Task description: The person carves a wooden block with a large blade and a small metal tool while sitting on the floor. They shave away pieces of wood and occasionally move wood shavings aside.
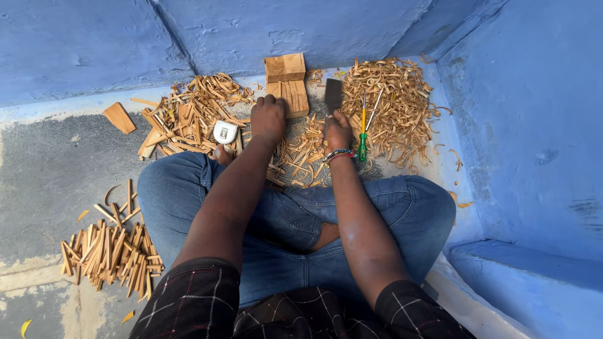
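Steadying the wooden block (287, 85) on the floor (56, 169) near the blue wall's foot, the left hand (268, 117) curls its fingers over it while the right hand (338, 130) grips a broad chisel (332, 95); shallow, controlled cuts should serve best.

Pale tan wood shavings (392, 100) and sticks (110, 254) – all against bright blue walls (527, 125). Below the shavings, blue jeans (282, 220) and checked dark sleeves (195, 301) (thin white lines); beside them, a green-and-yellow screwdriver (363, 129).
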